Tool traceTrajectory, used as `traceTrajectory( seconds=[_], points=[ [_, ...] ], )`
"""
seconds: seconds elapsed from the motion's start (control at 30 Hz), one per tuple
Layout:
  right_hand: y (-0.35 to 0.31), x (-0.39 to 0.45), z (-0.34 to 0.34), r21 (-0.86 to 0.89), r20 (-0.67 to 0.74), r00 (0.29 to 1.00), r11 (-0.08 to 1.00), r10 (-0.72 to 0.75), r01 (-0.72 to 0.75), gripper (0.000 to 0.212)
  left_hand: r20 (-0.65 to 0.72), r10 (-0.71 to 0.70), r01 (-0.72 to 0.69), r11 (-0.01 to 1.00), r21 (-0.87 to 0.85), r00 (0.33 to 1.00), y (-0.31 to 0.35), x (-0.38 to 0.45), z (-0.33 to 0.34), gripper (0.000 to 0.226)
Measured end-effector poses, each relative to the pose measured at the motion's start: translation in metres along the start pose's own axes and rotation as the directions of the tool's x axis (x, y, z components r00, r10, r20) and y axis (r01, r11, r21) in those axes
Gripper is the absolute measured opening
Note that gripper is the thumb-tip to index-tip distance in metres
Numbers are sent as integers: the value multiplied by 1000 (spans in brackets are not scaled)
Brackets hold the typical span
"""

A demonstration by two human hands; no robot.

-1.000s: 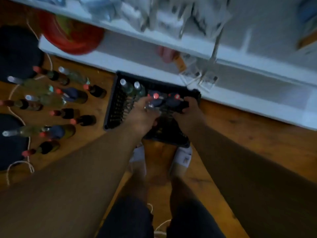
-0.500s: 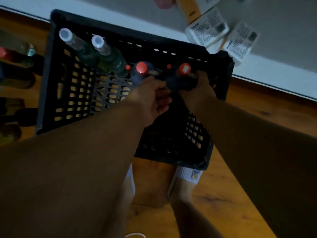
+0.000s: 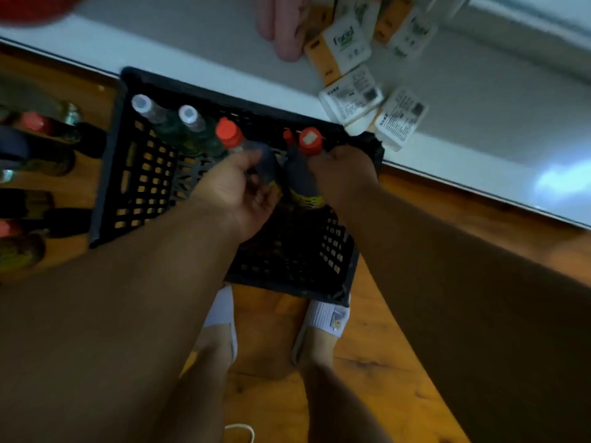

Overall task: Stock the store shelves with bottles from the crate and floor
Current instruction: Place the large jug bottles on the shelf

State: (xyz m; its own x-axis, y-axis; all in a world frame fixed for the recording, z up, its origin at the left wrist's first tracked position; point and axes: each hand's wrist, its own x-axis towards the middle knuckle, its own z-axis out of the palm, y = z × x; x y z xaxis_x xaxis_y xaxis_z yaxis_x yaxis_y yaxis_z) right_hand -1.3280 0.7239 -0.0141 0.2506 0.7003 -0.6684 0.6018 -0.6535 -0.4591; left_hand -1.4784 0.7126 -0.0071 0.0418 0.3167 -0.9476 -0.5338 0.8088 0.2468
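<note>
A black slatted crate [image 3: 144, 174] sits on the wooden floor against the white shelf base [image 3: 463, 145]. Inside it stand two clear bottles with pale caps [image 3: 188, 118] and dark bottles with red caps. My left hand [image 3: 236, 190] grips one dark red-capped bottle [image 3: 228, 137] around its body. My right hand [image 3: 345, 174] grips a second dark red-capped bottle [image 3: 307, 161] just below its neck. Both bottles lean, partly raised above the crate floor. A third small red cap shows between them.
Several more bottles [image 3: 38, 148] lie and stand on the floor left of the crate. White and orange packets [image 3: 348, 49] lie on the low shelf behind it. My feet in white socks [image 3: 326, 321] are just behind the crate's near edge.
The camera has come closer to the crate. Both hands have closed on the two red-capped bottles and tilted them up from the crate floor.
</note>
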Motion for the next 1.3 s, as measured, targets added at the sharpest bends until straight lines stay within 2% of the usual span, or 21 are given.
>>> traceTrajectory(
  seconds=[0.13,0.23,0.3,0.4,0.5,0.6,0.67,0.73,0.87,1.07,1.23,1.3],
  points=[
    [-40,-86,-56,75,90,995,997,-41,34,40,-109,97,-76,981,179,989,16,-103,8,24],
    [-82,-156,-108,88,70,992,991,-104,97,37,-165,219,-162,939,303,962,31,-194,18,26],
    [-109,-204,-146,144,28,981,972,-191,185,40,-170,301,-235,916,323,938,47,-256,24,30],
    [-141,-274,-195,267,-37,951,914,-308,306,39,-133,403,-337,873,354,905,76,-345,28,43],
    [-167,-334,-240,266,-132,894,854,-427,447,51,-64,533,-476,797,371,844,94,-429,33,36],
    [-197,-377,-281,239,-155,834,799,-529,551,48,-21,669,-587,667,459,743,113,-498,42,37],
    [-220,-403,-307,296,-194,799,742,-570,601,43,38,730,-626,557,545,683,124,-545,50,29],
    [-242,-430,-328,395,-240,758,652,-606,647,40,91,755,-676,518,523,649,135,-586,57,22],
    [-274,-467,-354,481,-333,682,505,-651,716,46,90,814,-781,511,359,574,160,-633,59,20],
    [-314,-512,-359,570,-478,639,340,-603,748,46,320,804,-859,418,295,501,196,-681,48,25],
    [-338,-528,-351,665,-525,666,233,-530,710,47,399,805,-897,362,255,439,225,-698,31,21],
    [-344,-527,-349,706,-526,683,189,-507,683,44,420,810,-905,300,302,409,233,-697,28,18]
  ],
)
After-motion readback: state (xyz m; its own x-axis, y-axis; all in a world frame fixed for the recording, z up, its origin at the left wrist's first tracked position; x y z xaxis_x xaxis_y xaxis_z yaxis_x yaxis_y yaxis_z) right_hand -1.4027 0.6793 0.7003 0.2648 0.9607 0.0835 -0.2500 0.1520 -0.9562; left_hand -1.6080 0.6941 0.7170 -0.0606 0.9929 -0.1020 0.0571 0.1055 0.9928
